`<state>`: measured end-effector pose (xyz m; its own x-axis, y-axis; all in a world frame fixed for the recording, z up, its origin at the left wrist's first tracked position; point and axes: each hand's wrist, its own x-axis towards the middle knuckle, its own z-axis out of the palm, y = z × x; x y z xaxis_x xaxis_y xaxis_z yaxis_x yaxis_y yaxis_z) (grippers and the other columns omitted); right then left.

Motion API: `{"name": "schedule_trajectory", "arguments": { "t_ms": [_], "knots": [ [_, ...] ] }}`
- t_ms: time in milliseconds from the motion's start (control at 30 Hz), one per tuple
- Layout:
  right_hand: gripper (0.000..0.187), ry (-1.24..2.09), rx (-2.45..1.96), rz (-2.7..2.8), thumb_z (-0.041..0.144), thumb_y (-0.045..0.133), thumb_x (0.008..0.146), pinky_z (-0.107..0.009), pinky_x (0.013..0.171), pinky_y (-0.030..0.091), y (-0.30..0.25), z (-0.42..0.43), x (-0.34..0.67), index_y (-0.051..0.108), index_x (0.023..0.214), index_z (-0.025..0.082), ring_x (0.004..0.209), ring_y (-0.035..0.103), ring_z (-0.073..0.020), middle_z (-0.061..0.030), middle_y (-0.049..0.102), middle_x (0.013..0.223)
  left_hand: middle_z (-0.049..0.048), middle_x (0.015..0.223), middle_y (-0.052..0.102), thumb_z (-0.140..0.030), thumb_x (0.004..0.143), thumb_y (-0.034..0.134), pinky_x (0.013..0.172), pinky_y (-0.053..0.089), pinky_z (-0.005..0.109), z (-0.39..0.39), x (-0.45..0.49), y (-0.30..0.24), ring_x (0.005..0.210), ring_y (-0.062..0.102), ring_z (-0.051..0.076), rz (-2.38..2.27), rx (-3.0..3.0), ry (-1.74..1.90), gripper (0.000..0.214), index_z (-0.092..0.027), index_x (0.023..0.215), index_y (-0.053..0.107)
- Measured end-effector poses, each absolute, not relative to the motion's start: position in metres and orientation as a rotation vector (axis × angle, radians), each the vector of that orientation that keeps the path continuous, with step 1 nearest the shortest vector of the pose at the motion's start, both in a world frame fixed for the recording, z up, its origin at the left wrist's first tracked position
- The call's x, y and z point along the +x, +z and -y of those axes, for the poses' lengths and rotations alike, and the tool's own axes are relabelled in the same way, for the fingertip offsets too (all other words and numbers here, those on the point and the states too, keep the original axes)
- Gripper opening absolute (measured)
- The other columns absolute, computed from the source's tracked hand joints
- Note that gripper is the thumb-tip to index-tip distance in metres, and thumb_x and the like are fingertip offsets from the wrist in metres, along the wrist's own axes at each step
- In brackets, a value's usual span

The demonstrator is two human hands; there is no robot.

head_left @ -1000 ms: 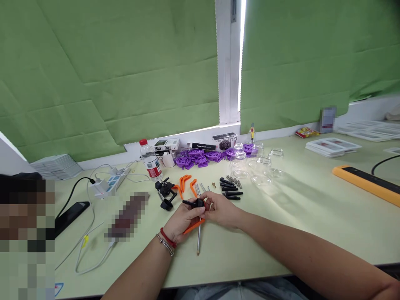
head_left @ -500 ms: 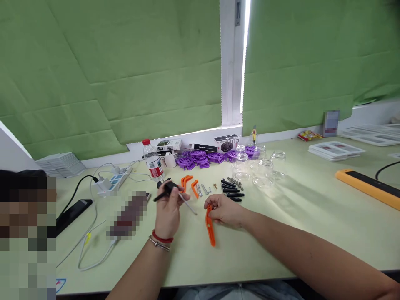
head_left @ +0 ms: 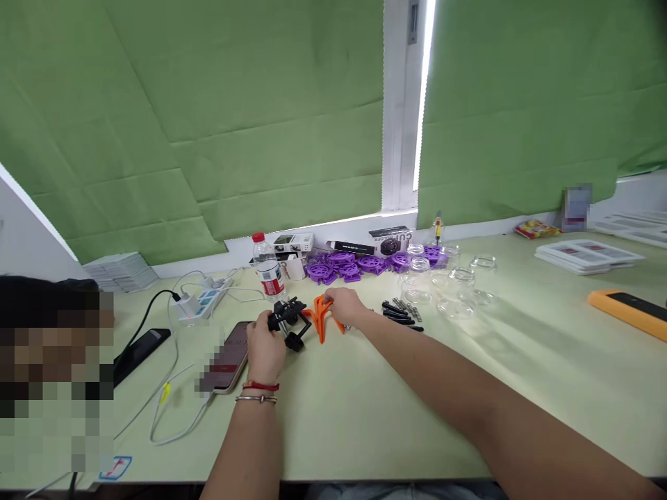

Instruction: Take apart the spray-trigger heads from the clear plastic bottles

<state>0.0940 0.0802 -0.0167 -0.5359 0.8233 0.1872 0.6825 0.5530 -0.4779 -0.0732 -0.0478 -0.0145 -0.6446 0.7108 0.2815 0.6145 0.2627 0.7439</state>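
Note:
My left hand (head_left: 265, 353) is closed on the near side of a small cluster of black plastic parts (head_left: 292, 321) with a metal rod among them; its fingertips are partly hidden. Just right of that cluster lie several bent orange plastic levers (head_left: 319, 321). My right hand (head_left: 344, 305) reaches over them, its fingers pinched at the top of one lever that touches the table. Small metal pieces by the right hand are mostly covered by it. To its right are black plastic rods (head_left: 399, 314) and metal springs (head_left: 411, 310).
Purple plastic parts (head_left: 338, 265) and small boxes (head_left: 390, 241) line the back. Clear jars (head_left: 458, 288) stand to the right and a bottle (head_left: 269, 272) at back left. A charging phone (head_left: 232, 357) and cables lie left, beside another person (head_left: 52, 375). An orange-and-black bar (head_left: 625, 312) lies far right.
My right hand has carried an orange lever forward and left to the other levers. My left hand has lowered the black part and rod to the black parts on the table.

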Motion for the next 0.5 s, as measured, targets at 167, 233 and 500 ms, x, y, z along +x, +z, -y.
{"name": "schedule_trajectory", "arguments": {
  "t_ms": [167, 233, 500],
  "knots": [
    [0.032, 0.361, -1.239, 2.506, 0.004, 0.055, 0.073, -0.031, 0.081, 0.030, -0.022, -0.092, 0.082, 0.067, 0.097, 0.020, 0.095, 0.054, -0.0224, -0.0064, 0.069, 0.086, 0.0143, 0.104, 0.056, -0.005, 0.070, 0.053, 0.072, 0.048, 0.032, 0.039, -0.082, -0.032, 0.085, 0.061, 0.023, -2.471, 1.309, 1.189, 0.045, -0.017, 0.113, 0.056],
    [0.031, 0.318, -1.239, 2.536, 0.004, 0.054, 0.074, -0.031, 0.081, 0.029, -0.023, -0.094, 0.081, 0.067, 0.097, 0.020, 0.095, 0.053, -0.0228, -0.0079, 0.069, 0.087, 0.0126, 0.096, 0.060, -0.007, 0.069, 0.056, 0.068, 0.048, 0.031, 0.036, -0.087, -0.038, 0.081, 0.063, 0.023, -2.414, 1.291, 1.233, 0.040, -0.017, 0.107, 0.058],
    [0.037, 0.299, -1.228, 2.581, 0.002, 0.054, 0.073, -0.028, 0.081, 0.030, -0.025, -0.084, 0.083, 0.066, 0.103, 0.020, 0.094, 0.056, -0.0219, -0.0085, 0.068, 0.093, 0.0070, 0.072, 0.063, -0.013, 0.068, 0.059, 0.054, 0.045, 0.027, 0.034, -0.098, -0.041, 0.061, 0.061, 0.019, -2.213, 1.048, 1.367, 0.029, -0.016, 0.097, 0.058]
  ]
}}
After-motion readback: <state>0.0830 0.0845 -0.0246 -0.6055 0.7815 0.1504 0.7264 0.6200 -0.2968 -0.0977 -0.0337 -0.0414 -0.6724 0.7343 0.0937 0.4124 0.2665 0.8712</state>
